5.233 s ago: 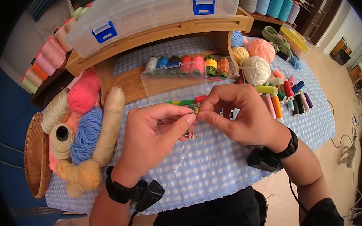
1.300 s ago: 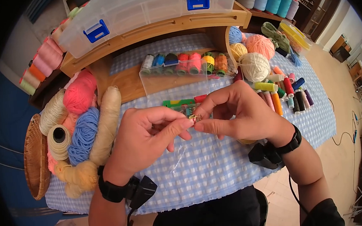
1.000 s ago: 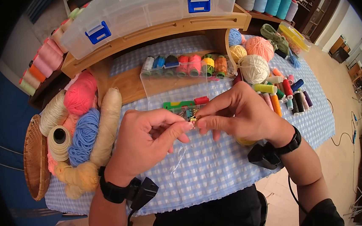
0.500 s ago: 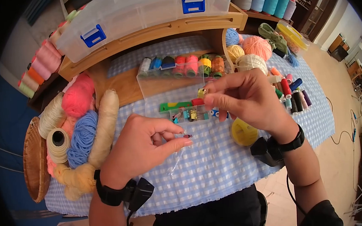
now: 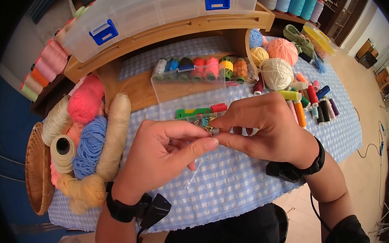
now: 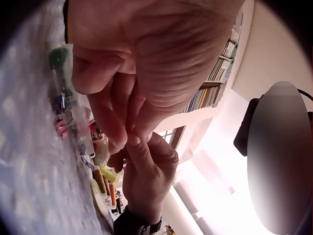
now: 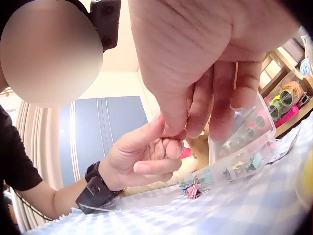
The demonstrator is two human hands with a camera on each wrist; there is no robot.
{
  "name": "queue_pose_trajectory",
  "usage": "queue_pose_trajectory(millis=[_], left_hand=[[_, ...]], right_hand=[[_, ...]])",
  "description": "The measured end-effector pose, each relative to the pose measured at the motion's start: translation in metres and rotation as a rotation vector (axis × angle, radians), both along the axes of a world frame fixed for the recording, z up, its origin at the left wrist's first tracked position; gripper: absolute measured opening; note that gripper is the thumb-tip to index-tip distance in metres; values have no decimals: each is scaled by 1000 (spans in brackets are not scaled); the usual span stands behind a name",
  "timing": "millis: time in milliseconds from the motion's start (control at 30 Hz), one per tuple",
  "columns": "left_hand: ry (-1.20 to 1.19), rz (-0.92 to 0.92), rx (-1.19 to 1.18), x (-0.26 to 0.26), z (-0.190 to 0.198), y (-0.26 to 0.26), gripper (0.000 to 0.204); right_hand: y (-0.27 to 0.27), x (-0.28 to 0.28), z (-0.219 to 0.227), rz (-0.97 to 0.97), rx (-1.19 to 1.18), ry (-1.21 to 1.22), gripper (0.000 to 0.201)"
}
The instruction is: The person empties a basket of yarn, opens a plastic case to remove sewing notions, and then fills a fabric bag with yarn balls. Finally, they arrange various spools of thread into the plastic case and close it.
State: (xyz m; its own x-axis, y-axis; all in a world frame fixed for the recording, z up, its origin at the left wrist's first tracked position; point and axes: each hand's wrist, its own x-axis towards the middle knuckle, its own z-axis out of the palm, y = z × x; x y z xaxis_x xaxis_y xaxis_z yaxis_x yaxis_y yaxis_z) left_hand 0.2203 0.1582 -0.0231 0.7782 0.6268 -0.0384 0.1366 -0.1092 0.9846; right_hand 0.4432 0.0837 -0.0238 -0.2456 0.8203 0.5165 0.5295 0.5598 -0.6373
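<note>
In the head view the left hand (image 5: 167,155) and the right hand (image 5: 268,131) meet fingertip to fingertip above the cloth. Each pinches something small between thumb and index finger, almost wholly covered by the fingers. Behind the fingertips lies a clear compartment box (image 5: 196,120) holding small clips, with a green piece (image 5: 194,112) and a red piece (image 5: 218,107) at its far side. The right wrist view shows the left hand (image 7: 142,156) touching the right hand (image 7: 205,73), and a pink clip (image 7: 193,190) below them, near the box (image 7: 244,169).
Yarn skeins (image 5: 89,146) and a wicker basket (image 5: 38,168) are at the left. A clear case of thread spools (image 5: 186,72) stands behind the hands, below a wooden shelf (image 5: 164,32). Yarn balls (image 5: 276,74) and loose spools (image 5: 312,96) lie at the right.
Half a second ago the hands were apart, the right holding a yellow clip and the left a small dark red thing. The right hand has come down and left to meet the left hand.
</note>
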Motion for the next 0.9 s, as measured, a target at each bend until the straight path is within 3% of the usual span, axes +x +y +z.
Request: queue_pose_trajectory(millis=[233,667,767,833,867,900], left_hand=[[-38,-16,-24,3,-2,-1,13],[50,-14,272,0,-5,-3,8],[36,-11,328,-1,-5,-1,7],[52,18,246,0,-5,-1,7],[51,16,249,0,-6,-1,7],[13,3,237,0,-7,0,8]], right_hand=[[-2,-1,-2,-49,235,-235,12],[-3,-2,-1,-45,103,-191,15],[0,-1,-2,-31,129,-68,13],[-3,1,4,-21,-114,112,8],[-3,1,6,-23,-112,111,8],[-4,1,8,-8,-355,319,8]])
